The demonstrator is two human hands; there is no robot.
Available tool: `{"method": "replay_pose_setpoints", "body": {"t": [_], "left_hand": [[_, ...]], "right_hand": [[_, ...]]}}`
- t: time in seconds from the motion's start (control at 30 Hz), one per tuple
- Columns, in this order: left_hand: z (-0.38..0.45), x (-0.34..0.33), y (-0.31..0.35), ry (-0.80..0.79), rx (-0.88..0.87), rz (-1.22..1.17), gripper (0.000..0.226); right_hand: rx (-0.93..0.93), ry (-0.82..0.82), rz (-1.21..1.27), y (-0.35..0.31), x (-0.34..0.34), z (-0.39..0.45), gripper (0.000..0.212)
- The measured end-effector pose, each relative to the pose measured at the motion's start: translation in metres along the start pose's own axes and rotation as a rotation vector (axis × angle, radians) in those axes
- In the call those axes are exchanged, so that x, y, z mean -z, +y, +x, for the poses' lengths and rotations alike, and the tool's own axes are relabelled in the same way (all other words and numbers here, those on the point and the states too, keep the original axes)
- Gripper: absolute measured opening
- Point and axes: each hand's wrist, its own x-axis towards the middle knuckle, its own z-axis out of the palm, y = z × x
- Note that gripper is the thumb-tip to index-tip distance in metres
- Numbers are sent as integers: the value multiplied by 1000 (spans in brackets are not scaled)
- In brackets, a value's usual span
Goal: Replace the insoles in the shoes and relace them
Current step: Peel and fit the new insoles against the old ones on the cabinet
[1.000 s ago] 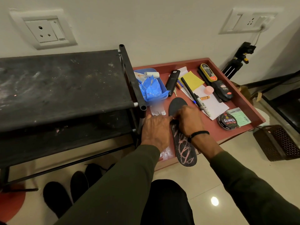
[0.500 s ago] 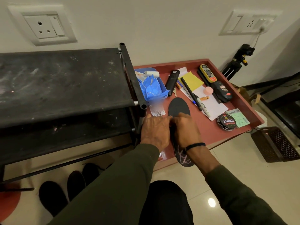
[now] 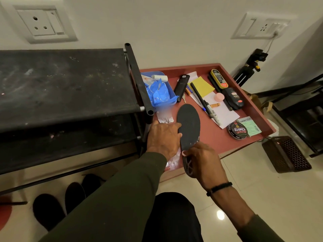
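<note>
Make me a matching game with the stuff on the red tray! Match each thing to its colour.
Things:
1. insole
2. sticky pad
3. round cap
4. wipes packet

Colours:
a. pink
b. blue
c. black
d. yellow

Pairs: 1-c, 2-d, 3-a, 4-b
</note>
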Motion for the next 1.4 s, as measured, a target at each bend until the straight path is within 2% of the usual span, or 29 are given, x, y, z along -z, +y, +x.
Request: {"method": "replay_pose_setpoints", "body": {"t": [0.1,0.23,0.33,0.47,0.67,0.97,1.23,1.4], "left_hand": [[1,1,0,4,-4,17,45],[0,1,1,-9,11,11,47],[0,1,1,-14,14,23,47],[-2,3,1,-14,14,24,46],[0,4,2,-27,11,14,46],[-1,5,2,-27,19,27,45],[1,1,1,-41,29,42,46],[2,-1,1,-50,32,51,45]], "right_hand": [[-29,40,-23,5,2,27,9],[-185,107,-14,28,8,77,19],[-211,100,3,35,7,92,19],[-254,130,19,30,0,61,15],[-172,104,26,27,-6,7,16],[-300,110,49,39,12,88,18],[-196,133,-76,31,20,143,14],[-109,90,-142,18,9,120,15]]}}
